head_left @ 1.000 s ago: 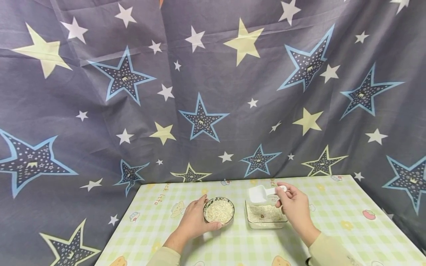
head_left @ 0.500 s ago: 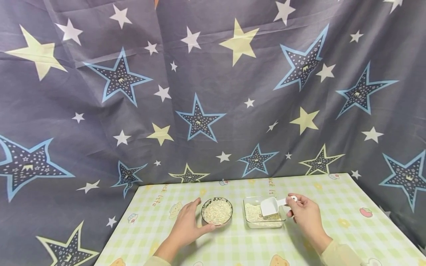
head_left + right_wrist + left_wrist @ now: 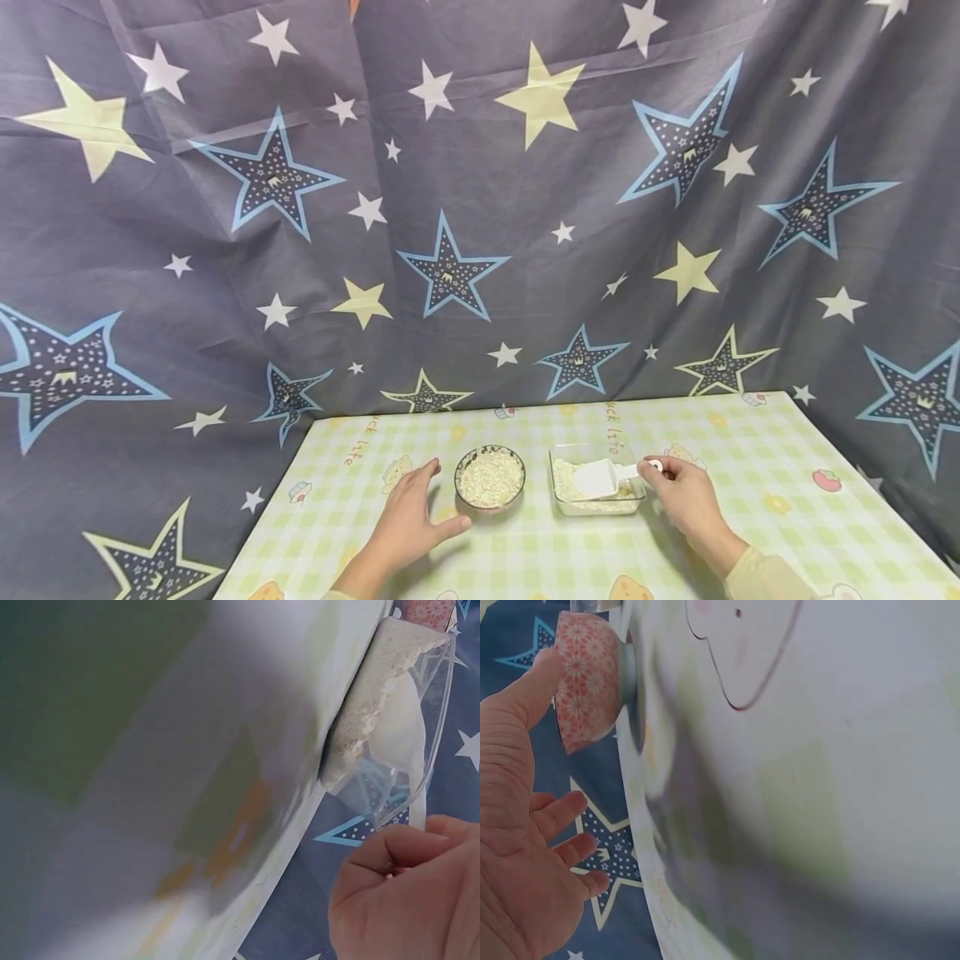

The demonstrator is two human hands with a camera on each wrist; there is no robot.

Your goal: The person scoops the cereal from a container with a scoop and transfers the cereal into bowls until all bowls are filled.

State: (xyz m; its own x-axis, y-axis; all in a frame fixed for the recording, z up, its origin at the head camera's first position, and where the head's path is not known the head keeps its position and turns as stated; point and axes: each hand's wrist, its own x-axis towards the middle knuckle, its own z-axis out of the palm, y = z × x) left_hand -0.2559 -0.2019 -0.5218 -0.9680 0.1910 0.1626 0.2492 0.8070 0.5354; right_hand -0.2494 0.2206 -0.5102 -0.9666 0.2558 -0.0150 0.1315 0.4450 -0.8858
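Note:
My right hand [image 3: 686, 500] pinches the handle of a white scoop [image 3: 596, 479]. The scoop's bowl lies down in the oats inside a clear glass container [image 3: 600, 507]; the right wrist view shows the scoop [image 3: 401, 724] against the heaped oats [image 3: 367, 697]. My left hand [image 3: 408, 517] is spread beside a round bowl [image 3: 490, 502], thumb and fingers apart from its rim. That bowl is filled with oats [image 3: 491, 478]. In the left wrist view its outside is pink with white flowers [image 3: 589, 682], and my left fingers are relaxed and hold nothing.
A green-and-white checked tablecloth [image 3: 525, 558] with cartoon prints covers the table. Behind its far edge hangs a dark grey curtain [image 3: 480, 167] patterned with stars. The bowl and the glass container stand side by side, a short gap between them.
My right hand has lowered the scoop from above the glass container into the oats. My left hand has let go of the bowl and drawn back to the left.

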